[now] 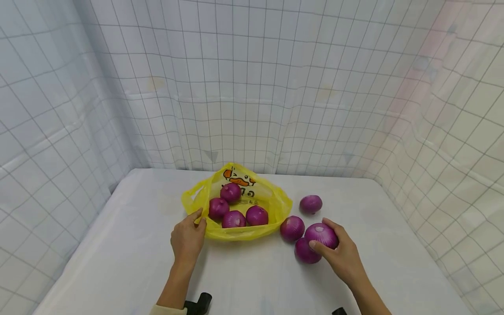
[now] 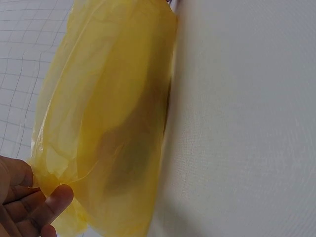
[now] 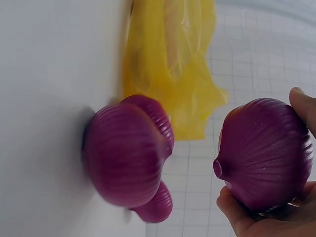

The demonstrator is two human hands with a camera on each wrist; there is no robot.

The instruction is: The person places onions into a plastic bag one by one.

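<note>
A yellow plastic bag (image 1: 240, 234) lies on the table with its mouth spread, several red onions (image 1: 234, 219) inside. My left hand (image 1: 188, 236) pinches the bag's left edge between thumb and fingers; the left wrist view shows the gathered film at the fingertips (image 2: 61, 196). In my right hand (image 1: 343, 253) is a red onion (image 3: 266, 153), gripped between thumb and fingers and raised off the table. Just below and left of it sits another red onion (image 1: 306, 251). One more onion (image 1: 292, 229) rests against the bag's right side, and a further onion (image 1: 311, 204) lies behind.
White cloth covers the table (image 1: 252, 280). A white grid-patterned curtain (image 1: 252, 87) hangs behind the table and along both sides. Black wrist mounts (image 1: 204, 302) show at the bottom edge of the head view.
</note>
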